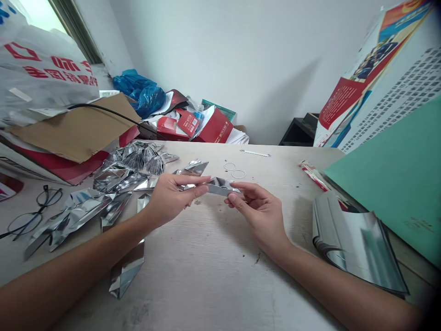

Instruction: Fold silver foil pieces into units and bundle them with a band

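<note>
Between my two hands, just above the table, is a folded strip of silver foil (pixel 222 186). My left hand (pixel 172 195) pinches its left end between thumb and fingers. The right end sits between the thumb and forefinger of my right hand (pixel 258 207), whose other fingers curl in. Behind my left hand lies another folded foil piece (pixel 193 168). To the left is a heap of crumpled and fan-pleated foil pieces (pixel 134 158). One long folded foil strip (pixel 127 269) lies partly hidden under my left forearm.
Two thin rings (pixel 238 174) and a white stick (pixel 255 153) lie beyond my hands. Glasses (pixel 34 216) rest at left, near a cardboard flap (pixel 76 133). At right are a stack of silver sheets (pixel 358 243), a green board (pixel 396 184) and a tall printed box (pixel 375 78).
</note>
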Available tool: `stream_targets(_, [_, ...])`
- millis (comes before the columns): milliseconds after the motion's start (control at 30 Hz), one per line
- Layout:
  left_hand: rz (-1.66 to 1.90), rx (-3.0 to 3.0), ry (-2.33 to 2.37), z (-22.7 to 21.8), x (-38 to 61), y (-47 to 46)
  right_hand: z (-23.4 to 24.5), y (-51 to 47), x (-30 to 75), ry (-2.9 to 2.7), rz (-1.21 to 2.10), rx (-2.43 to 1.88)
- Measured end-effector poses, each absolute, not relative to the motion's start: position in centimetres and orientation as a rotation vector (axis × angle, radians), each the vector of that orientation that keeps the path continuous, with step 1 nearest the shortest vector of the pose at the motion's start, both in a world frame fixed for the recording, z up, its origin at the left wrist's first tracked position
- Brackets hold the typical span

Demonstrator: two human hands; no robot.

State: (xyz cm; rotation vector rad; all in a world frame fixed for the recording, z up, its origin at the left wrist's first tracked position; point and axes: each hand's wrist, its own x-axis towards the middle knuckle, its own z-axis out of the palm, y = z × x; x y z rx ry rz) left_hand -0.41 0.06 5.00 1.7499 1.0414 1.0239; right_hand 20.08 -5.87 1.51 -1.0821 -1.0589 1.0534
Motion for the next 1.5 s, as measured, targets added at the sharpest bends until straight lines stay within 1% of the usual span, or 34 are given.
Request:
stream_targets(200, [0.967, 1.707, 1.121, 5.4, -0.6, 0.0, 1.2, -5.3, 20.4, -0.904, 1.221, -1.009])
stream_targets(367, [1.044, 1.848, 1.129, 5.0, -0.8, 0.2, 0.6, -4.7, 20.5, -0.860, 1.350, -0.998])
stream_targets(433, [1.086, 1.908, 1.127, 4.9, -0.9, 0.2, 0.3, -4.4, 20.6, -0.868, 1.312, -1.041])
stream_targets(567, [1.113, 1.968, 1.132, 4.9, -0.8, 0.2, 0.1, -4.2, 20.9, -0.952, 1.101, -1.145])
stream_targets(700, [1.024, 1.928, 1.190, 5.3, -0.5, 0.0, 0.2, -4.4, 20.8, -1.003, 0.957, -1.193])
stream_targets(900, [0.883, 1.675, 1.303, 5.8, 0.0, -0.4, 0.2, -4.6, 20.7, -1.078, 0.839, -1.217])
stream_targets(967, [0.900, 1.673, 1.310, 5.6, 0.0, -0.4, 0.0, -4.5, 20.8, -1.069, 0.883, -1.187])
stream_targets(1067, [0.987, 1.755, 1.303, 5.3, -0.1, -0.2, -0.1, -4.3, 20.9, -1.012, 1.079, -1.154])
stream_targets(1133, [1.038, 1.767, 1.289, 5.0, -0.2, -0.1, -0.2, -4.3, 20.9, -0.982, 1.151, -1.147])
stream_targets(1200, [1.029, 1.708, 1.283, 4.9, -0.2, 0.0, -0.2, -4.3, 21.0, -0.952, 1.152, -1.140])
stream_targets(1333, [0.884, 1.574, 1.256, 4.7, -0.1, 0.2, -0.1, -4.2, 20.9, -0.877, 1.098, -1.093])
stream_targets(1500, [0.730, 1.608, 1.100, 4.3, -0.2, -0.2, 0.0, -4.4, 21.0, -0.933, 1.059, -1.093])
